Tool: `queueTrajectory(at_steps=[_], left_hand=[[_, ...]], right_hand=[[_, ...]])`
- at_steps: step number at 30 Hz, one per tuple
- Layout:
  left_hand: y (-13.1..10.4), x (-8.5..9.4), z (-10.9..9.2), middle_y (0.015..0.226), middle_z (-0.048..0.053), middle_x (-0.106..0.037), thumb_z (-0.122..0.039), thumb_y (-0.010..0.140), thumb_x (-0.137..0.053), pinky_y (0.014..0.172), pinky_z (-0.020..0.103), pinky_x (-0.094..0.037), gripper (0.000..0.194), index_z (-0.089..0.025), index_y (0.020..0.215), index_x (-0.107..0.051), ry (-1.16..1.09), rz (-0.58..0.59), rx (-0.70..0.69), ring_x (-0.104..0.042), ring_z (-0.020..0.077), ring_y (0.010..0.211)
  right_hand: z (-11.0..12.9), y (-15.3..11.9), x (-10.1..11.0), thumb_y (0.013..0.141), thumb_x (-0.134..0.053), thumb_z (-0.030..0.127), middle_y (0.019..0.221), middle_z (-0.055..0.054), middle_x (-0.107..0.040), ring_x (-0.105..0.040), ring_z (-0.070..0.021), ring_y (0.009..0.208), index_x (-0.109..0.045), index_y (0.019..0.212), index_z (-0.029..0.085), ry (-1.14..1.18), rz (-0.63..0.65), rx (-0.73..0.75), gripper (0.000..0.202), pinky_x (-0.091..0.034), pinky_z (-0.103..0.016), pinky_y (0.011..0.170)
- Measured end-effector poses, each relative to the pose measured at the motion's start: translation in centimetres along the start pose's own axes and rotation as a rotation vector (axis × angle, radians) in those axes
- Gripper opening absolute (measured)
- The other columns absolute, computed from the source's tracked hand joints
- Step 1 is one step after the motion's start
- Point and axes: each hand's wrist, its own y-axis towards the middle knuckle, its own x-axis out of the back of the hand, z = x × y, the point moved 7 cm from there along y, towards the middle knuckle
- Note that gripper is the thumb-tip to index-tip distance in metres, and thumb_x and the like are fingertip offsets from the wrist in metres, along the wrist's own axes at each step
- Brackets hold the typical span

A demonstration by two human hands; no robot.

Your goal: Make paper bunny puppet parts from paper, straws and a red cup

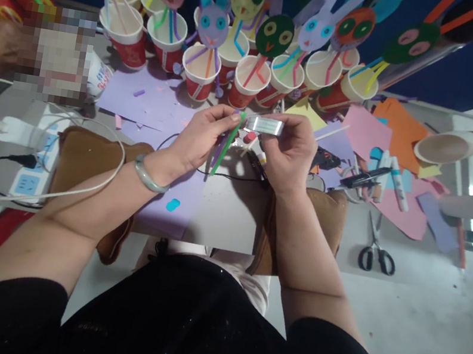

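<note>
Taping looks to be the step in hand: the left hand (200, 138) is pinching green paper strips (227, 144), while the right hand (292, 153) is gripping a tape roll (264, 125) just above them. Judging from this, a free tape end is needing to meet the strips next. Beyond the roll, paper cups (200, 71) with rabbit faces are crowding a grey floor; right of it, scissors (377, 253) are lying among coloured sheets.
</note>
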Motion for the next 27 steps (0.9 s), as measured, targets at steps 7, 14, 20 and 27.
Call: queueTrajectory(at_steps=[7, 14, 20, 27], left_hand=[[0.2, 0.4, 0.3, 0.080, -0.002, -0.074, -0.026, 0.094, -0.079, 0.079, 0.027, -0.059, 0.010, -0.018, 0.091, -0.073, -0.051, 0.019, 0.069, -0.074, 0.0120, 0.077], [0.0, 0.4, 0.1, 0.074, -0.002, -0.072, -0.015, 0.091, -0.075, 0.075, 0.026, -0.060, 0.009, -0.018, 0.087, -0.067, -0.015, -0.005, 0.130, -0.073, 0.0119, 0.073], [-0.3, 0.5, -0.2, 0.077, -0.002, -0.071, -0.017, 0.091, -0.074, 0.069, 0.023, -0.060, 0.010, -0.018, 0.089, -0.065, 0.017, 0.001, 0.175, -0.071, 0.0111, 0.071], [0.0, 1.2, -1.0, 0.079, -0.002, -0.069, -0.019, 0.088, -0.082, 0.067, 0.022, -0.060, 0.017, -0.019, 0.090, -0.065, -0.035, -0.019, 0.117, -0.070, 0.0110, 0.073]], right_hand=[[-0.8, -0.2, 0.0, 0.102, -0.065, 0.045, 0.119, -0.008, -0.074, -0.075, -0.0266, 0.114, -0.065, 0.121, 0.027, -0.080, 0.023, -0.020, 0.026, -0.068, -0.049, 0.095], [-1.1, -0.3, -0.3, 0.103, -0.063, 0.040, 0.120, -0.007, -0.075, -0.075, -0.0258, 0.111, -0.064, 0.128, 0.030, -0.067, 0.054, -0.056, 0.026, -0.068, -0.049, 0.092], [-1.8, -0.5, -0.9, 0.099, -0.070, 0.040, 0.118, -0.005, -0.075, -0.075, -0.0243, 0.109, -0.064, 0.128, 0.029, 0.070, 0.115, -0.181, 0.032, -0.069, -0.046, 0.093], [-2.0, -1.0, -2.2, 0.095, -0.075, 0.041, 0.117, -0.005, -0.074, -0.077, -0.0214, 0.100, -0.059, 0.133, 0.030, 0.224, 0.217, -0.299, 0.043, -0.069, -0.041, 0.086]])
